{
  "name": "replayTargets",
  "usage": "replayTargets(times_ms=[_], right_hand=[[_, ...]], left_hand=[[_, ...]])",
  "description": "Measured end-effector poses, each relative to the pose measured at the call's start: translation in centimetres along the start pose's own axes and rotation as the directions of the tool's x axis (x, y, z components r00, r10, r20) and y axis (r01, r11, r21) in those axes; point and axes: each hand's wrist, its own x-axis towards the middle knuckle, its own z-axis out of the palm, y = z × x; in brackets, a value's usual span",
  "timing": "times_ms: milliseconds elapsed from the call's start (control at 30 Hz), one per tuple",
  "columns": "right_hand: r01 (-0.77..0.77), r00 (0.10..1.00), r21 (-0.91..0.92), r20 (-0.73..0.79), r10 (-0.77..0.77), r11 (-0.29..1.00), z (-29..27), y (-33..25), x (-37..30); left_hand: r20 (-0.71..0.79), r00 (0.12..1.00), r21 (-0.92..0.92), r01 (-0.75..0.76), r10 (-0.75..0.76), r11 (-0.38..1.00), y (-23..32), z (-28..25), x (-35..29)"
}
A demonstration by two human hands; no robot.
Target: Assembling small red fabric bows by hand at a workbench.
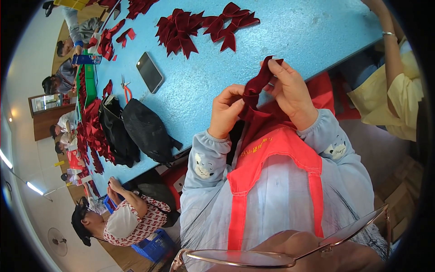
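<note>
Table point(290, 34): bare blue room right of the phone point(150, 72), up to the near edge.
Ribbon point(259, 80): one, dark red, right of the phone; left hand point(229, 109) and right hand point(290, 93) both pinch it.
Bow heaps point(179, 29): two, up and right of the phone.
Snips point(128, 93): one pair, left of the phone.
Black bags point(152, 129): two, below the phone, blocking there.

From the right hand point(292, 93), open counter point(312, 38) is offered at 12 to 1 o'clock; near 2 o'clock, passage is limited by a co-worker's arm point(393, 54). The gap between both hands is crossed by the dark-red ribbon point(258, 83) and is closed off at 6 o'clock by the red apron point(281, 143). From the left hand point(226, 111), bare counter is left toward 10 o'clock until the phone point(150, 73) is met. Obstruction is formed by heaped bows point(178, 31) at 11 o'clock and a black mesh pouch point(147, 129) near 8.
</note>
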Motion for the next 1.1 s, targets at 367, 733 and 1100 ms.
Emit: replayTargets(times_ms=[367, 733, 1100], right_hand=[[0.381, 0.917, -0.324, 0.249, -0.311, 0.866, -2.1, -1.3, 1.3], [0.472, 0.811, -0.646, 0.585, -0.008, 0.6, 0.9, -2.6, 0.6], [0.426, 0.882, -0.56, 0.431, -0.189, 0.71, 1.0, -2.0, 1.6]], left_hand=[[0.126, 0.983, -0.465, 0.18, -0.137, 0.867, 0.9, -1.3, 1.0], [0.171, 0.958, -0.4, 0.279, -0.228, 0.873, 3.3, -0.8, 1.7], [-0.146, 0.989, 0.219, 0.057, -0.025, 0.974, 5.2, 0.5, 0.0]])
